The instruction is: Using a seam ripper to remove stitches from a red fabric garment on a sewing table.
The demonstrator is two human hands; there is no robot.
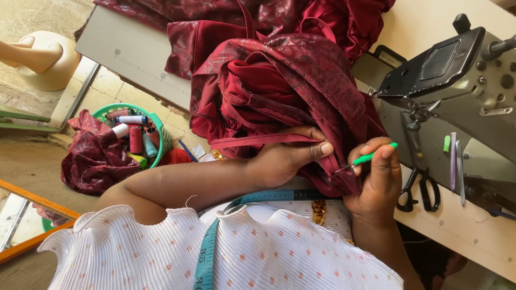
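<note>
A dark red patterned garment (279,80) lies bunched over the sewing table and spills toward my lap. My left hand (287,158) pinches a folded seam of the fabric, thumb on top near a thin red strap. My right hand (376,180) grips a green-handled seam ripper (371,157), its metal tip poked into the seam right beside my left thumb. A teal measuring tape (258,197) hangs around my neck and crosses my white dotted top.
A grey sewing machine (462,75) stands at the right on the cream table (134,51). Black scissors (419,182) and small tools lie by it. On the floor at the left sit a green basket (158,126) of thread spools and more red cloth (94,156).
</note>
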